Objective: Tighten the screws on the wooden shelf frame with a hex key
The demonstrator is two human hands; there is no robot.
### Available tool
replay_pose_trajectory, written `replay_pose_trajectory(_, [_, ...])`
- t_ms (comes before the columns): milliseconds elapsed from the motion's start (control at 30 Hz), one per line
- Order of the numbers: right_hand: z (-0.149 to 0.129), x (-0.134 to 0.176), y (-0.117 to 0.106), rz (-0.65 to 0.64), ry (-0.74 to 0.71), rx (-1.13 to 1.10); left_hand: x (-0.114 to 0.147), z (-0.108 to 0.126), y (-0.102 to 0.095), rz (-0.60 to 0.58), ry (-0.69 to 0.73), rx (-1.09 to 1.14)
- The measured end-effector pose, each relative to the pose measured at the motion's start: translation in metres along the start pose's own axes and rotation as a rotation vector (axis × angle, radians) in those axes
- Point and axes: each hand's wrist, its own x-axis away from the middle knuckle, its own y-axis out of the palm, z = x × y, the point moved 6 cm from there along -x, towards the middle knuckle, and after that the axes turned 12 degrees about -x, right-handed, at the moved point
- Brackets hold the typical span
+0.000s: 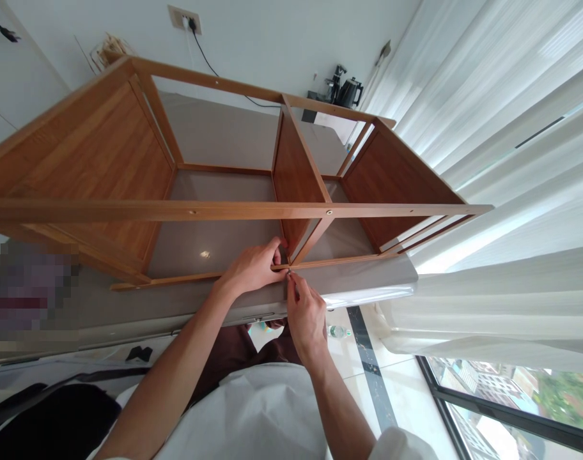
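Observation:
A brown wooden frame (253,209) with panelled ends and a middle divider (298,160) lies on a grey tabletop (219,239). My left hand (256,267) is closed around its near lower rail, where the divider meets it, with the thumb below the rail and the fingers above. Just right of it, my right hand (307,314) is pinched at the same joint. Between its fingertips is a small metal fastener (288,272), mostly hidden, held against the rail's outer face. Another fastener sits in the upper rail above the divider.
A black kettle (349,92) stands behind the frame near the wall. White curtains (512,160) hang at the right, above a window (526,396). A plastic bottle (338,331) lies on the tiled floor. A black bag-like object (56,415) is at lower left.

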Motion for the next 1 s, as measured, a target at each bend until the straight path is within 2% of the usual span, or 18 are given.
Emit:
replay_pose_trajectory(233, [0.003, 0.003, 0.003, 0.018, 0.029, -0.015, 0.000, -0.001, 0.000, -0.023, -0.009, 0.009])
replay_pose_trajectory(500, [0.010, -0.001, 0.000, -0.005, 0.332, -0.134, 0.001, -0.001, -0.001, -0.002, 0.009, 0.000])
replay_pose_trajectory(700, [0.012, -0.004, -0.003, -0.004, 0.467, -0.293, 0.000, -0.001, 0.001, -0.009, 0.000, -0.011])
replay_pose_trajectory(833, [0.014, -0.004, -0.004, -0.002, 0.483, -0.341, 0.001, 0.000, 0.001, -0.002, -0.002, -0.014])
replay_pose_trajectory(1000, [0.013, -0.005, -0.002, -0.016, 0.380, -0.316, 0.001, 0.003, 0.000, 0.022, 0.009, -0.016])
